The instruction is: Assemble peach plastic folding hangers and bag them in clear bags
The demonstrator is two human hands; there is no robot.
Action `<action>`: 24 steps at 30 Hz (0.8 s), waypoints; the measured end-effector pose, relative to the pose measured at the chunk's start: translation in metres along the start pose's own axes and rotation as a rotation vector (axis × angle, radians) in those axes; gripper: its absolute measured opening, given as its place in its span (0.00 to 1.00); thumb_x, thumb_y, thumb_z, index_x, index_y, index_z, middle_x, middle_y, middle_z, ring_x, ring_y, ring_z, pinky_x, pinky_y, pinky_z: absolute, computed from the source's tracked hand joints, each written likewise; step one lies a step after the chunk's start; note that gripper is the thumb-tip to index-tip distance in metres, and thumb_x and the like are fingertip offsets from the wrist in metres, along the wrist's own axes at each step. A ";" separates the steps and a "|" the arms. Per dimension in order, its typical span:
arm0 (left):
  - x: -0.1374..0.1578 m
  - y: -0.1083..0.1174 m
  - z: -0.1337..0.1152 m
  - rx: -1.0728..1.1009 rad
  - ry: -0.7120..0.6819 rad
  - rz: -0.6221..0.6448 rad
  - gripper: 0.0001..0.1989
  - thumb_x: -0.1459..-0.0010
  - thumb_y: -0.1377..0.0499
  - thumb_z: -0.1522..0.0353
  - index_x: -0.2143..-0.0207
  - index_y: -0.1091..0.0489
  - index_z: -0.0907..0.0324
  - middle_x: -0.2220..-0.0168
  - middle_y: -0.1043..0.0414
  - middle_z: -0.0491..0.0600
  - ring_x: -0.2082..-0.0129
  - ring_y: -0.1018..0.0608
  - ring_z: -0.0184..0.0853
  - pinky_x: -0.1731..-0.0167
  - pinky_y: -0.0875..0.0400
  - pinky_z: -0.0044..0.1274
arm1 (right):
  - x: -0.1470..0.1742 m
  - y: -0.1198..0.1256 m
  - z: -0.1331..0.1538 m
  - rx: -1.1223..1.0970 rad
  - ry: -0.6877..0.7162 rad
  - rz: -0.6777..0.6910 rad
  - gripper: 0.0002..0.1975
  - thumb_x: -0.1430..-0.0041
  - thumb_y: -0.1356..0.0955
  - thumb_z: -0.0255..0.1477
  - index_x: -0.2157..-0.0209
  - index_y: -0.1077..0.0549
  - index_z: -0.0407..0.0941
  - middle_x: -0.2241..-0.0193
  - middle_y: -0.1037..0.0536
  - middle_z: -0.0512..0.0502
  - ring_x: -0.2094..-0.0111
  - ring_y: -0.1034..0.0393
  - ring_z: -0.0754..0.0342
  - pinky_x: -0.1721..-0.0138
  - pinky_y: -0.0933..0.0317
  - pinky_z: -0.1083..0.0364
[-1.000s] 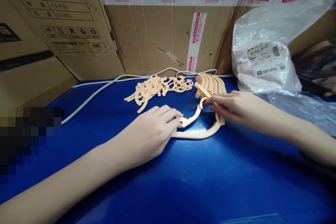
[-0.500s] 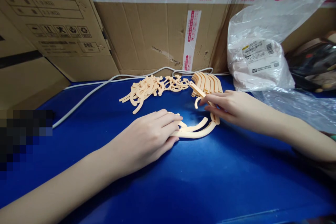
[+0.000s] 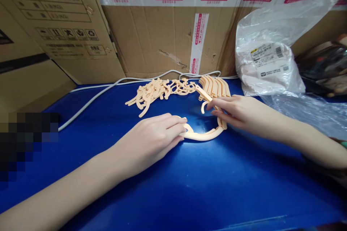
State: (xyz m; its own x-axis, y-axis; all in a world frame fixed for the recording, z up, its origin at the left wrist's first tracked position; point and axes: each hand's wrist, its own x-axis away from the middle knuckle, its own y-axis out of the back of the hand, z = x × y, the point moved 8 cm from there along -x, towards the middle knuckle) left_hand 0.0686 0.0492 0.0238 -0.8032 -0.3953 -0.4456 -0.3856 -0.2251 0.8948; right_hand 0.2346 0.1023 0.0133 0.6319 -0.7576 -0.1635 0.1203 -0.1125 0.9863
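A beige plastic folding hanger (image 3: 203, 136) lies on the blue tabletop between my two hands. Its left end is in the fingers of my left hand (image 3: 158, 135), which are closed round the curved pieces there and hide part of them. At the other end, my right hand (image 3: 230, 110) pinches the hanger's straight upper part, and a small hook (image 3: 204, 107) sticks out by the fingertips. The two curved arms between the hands now lie close together, nearly one on the other.
Behind my left hand is a loose pile of beige curved pieces (image 3: 149, 94). A neat row of beige hanger arms (image 3: 215, 86) lies beyond my right hand. A white cable (image 3: 92, 105), cardboard boxes (image 3: 151, 36) and a clear plastic bag (image 3: 268, 65) line the back.
The inner curved arm has swung down against the outer one, closing the gap between them. My left hand has shifted slightly; my right hand keeps its hold.
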 end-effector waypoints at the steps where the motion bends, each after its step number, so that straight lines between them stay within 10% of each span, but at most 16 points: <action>1: 0.000 0.000 0.000 0.000 0.002 0.010 0.10 0.32 0.47 0.71 0.57 0.26 0.63 0.52 0.22 0.53 0.56 0.20 0.42 0.58 0.23 0.33 | 0.000 0.000 0.001 0.002 0.001 -0.001 0.13 0.32 0.41 0.30 0.52 0.30 0.47 0.59 0.20 0.43 0.61 0.25 0.48 0.61 0.36 0.51; 24: -0.003 -0.007 0.013 -0.035 0.099 0.055 0.11 0.34 0.47 0.75 0.51 0.31 0.59 0.55 0.29 0.51 0.57 0.26 0.38 0.59 0.31 0.28 | 0.005 0.002 0.046 -0.105 0.165 0.044 0.11 0.33 0.40 0.28 0.55 0.27 0.46 0.64 0.20 0.45 0.67 0.25 0.51 0.65 0.36 0.54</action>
State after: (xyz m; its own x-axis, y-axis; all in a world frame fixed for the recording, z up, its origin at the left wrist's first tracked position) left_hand 0.0680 0.0638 0.0190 -0.7734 -0.4934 -0.3980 -0.3245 -0.2312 0.9172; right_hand 0.2029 0.0691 0.0159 0.7545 -0.6434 -0.1297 0.1635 -0.0071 0.9865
